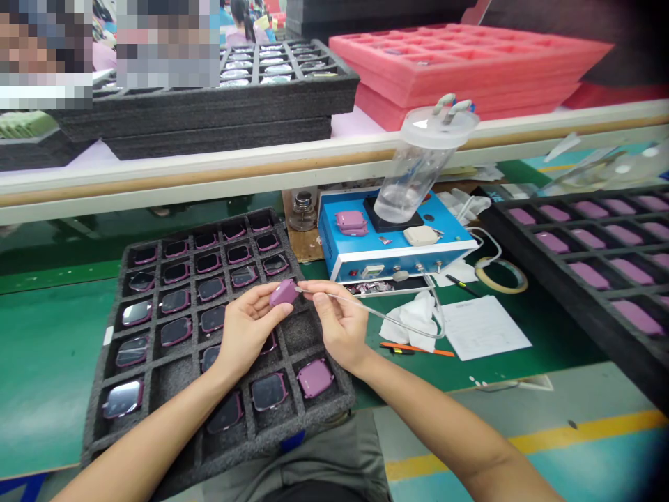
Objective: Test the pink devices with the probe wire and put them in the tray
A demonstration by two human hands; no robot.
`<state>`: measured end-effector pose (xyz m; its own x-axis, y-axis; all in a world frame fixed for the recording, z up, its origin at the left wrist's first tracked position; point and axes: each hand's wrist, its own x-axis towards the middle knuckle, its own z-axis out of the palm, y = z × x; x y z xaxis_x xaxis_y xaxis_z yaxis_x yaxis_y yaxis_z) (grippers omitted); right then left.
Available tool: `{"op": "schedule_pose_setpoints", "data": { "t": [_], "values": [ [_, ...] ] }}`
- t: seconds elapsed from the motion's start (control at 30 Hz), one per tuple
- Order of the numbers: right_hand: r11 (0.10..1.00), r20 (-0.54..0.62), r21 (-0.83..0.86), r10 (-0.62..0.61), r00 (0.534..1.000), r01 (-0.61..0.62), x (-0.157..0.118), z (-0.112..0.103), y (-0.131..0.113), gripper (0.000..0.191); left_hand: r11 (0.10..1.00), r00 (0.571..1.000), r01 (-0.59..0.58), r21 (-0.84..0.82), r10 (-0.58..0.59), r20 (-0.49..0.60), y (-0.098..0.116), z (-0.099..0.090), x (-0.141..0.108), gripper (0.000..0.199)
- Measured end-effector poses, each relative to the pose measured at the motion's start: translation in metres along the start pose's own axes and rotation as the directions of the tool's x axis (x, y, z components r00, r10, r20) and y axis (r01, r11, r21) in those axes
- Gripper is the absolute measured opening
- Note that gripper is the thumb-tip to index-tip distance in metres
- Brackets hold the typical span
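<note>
My left hand [249, 326] is closed on a purple smartwatch case [285, 293], its plain purple side turned up. Between the thumb and fingers of my right hand [342, 322] is the end of a thin clear tube [376, 311], which meets the right edge of the case; its very tip is too small to make out. Both hands are above a black foam tray [172, 366] of square compartments. Most hold purple watches with dark screens up, such as one watch [268, 392] near the front. Beside it another watch [316, 378] lies purple side up.
Behind my right hand, a blue machine [334, 244] carries a clear cylinder [412, 174] and purple parts [351, 222]. Tissue [412, 321], a paper sheet [483, 328] and a tape roll [502, 277] lie nearby. Another foam tray [590, 307] stands right; a shelf [209, 183] crosses behind.
</note>
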<state>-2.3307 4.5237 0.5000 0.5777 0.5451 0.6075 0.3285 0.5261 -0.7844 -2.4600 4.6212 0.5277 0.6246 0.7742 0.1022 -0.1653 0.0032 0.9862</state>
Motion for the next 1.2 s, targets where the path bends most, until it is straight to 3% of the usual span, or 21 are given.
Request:
{"op": "schedule_pose_setpoints", "data": {
  "t": [1.2],
  "values": [
    [1.0, 0.005, 0.002, 0.014, 1.0, -0.014, 0.0002, 0.0003, 0.0009, 0.018, 0.999, 0.999, 0.032, 0.002, -0.032, -0.013, 0.002, 0.0005, -0.0009, 0.053]
  ]
}}
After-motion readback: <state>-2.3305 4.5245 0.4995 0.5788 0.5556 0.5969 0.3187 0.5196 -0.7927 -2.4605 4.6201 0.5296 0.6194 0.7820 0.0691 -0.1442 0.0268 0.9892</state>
